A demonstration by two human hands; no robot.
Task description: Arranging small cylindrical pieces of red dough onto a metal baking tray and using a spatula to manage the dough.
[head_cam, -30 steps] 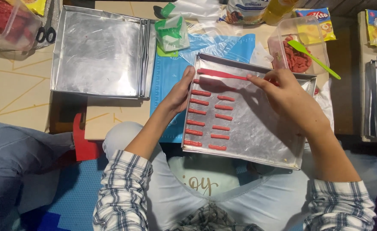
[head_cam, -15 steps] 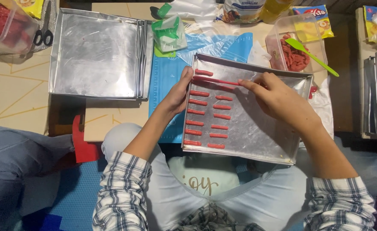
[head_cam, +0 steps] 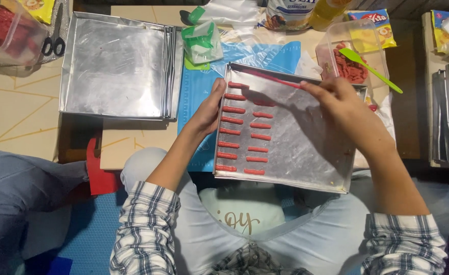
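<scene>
On low table (head_cam: 132,147), metal tray (head_cam: 306,153) on blue mat (head_cam: 196,102), left hand (head_cam: 209,109) open steadying tray edge, right hand (head_cam: 336,102) pinching long red strip (head_cam: 270,78), stacked trays (head_cam: 115,63) beside.

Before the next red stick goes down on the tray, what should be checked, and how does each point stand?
1. Left hand steadying the metal tray at its left edge: ok.
2. Right hand holding the long red strip by its end: ok.
3. Bare tray surface to the right of the red sticks: ok.
4. Sticks lying in two tidy columns, apart from each other: ok.
5. Whether the strip touches the tray floor: cannot tell.
</scene>
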